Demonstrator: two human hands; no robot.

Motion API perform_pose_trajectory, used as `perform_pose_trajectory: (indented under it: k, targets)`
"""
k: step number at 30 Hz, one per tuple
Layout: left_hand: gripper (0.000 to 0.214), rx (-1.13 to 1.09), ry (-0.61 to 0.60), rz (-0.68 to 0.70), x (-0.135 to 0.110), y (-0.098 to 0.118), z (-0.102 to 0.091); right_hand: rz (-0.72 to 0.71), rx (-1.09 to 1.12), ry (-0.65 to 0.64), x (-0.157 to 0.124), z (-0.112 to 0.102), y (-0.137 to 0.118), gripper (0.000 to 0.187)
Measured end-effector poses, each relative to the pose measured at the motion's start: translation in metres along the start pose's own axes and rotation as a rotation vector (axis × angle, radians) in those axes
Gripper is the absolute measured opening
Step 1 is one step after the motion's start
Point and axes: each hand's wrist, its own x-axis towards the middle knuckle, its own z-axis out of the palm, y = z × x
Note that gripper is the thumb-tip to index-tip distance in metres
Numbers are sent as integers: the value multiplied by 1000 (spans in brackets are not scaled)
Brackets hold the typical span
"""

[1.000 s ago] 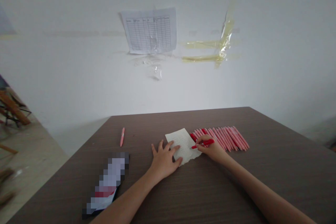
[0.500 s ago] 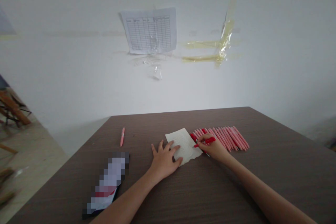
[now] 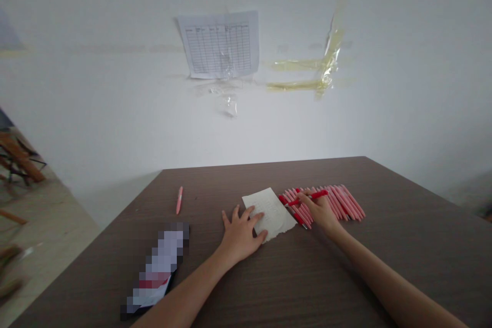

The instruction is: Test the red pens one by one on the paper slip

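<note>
A torn-edged sheet of paper [image 3: 272,215] with faint writing lies on the dark wood-grain table. My left hand [image 3: 240,233] rests on its left side, fingers spread flat. In my right hand [image 3: 319,210] a red pen [image 3: 307,198] is pinched, its tip pointing left near the paper's right edge; whether the tip touches the paper I cannot tell. Beneath and beyond my right hand runs a row of several pink pens [image 3: 348,202], with a few red ones among them at the left end. The hand covers part of this row.
A single pink pen [image 3: 179,200] lies apart on the left of the table [image 3: 215,184]. Nearer me is a pixelated, dark-edged object [image 3: 157,266]. A printed table sheet [image 3: 221,46] is taped to the wall, with yellowish tape strips [image 3: 295,85] to its right.
My right hand has moved slightly right with the red pen, drawing its tip back from over the paper to the right edge. The left hand stays in place.
</note>
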Motion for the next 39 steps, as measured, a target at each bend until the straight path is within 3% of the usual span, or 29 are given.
perform_pose_trajectory:
  k: [6, 13, 17, 24, 39]
  targets:
    - [54, -17, -10, 3, 0, 1, -3, 270, 502, 175, 5, -4, 4, 33]
    - [53, 10, -50, -32, 2, 2, -4, 365, 893, 22, 10, -15, 3, 22]
    - [53, 9, -69, -44, 3, 0, -4, 380, 918, -39, 10, -19, -1, 22]
    - [53, -3, -59, -41, 5, -6, -3, 390, 953, -66, 7, -27, -10, 56]
    - [54, 5, -84, -56, 4, -3, -6, 265, 707, -78, 7, -28, -10, 59]
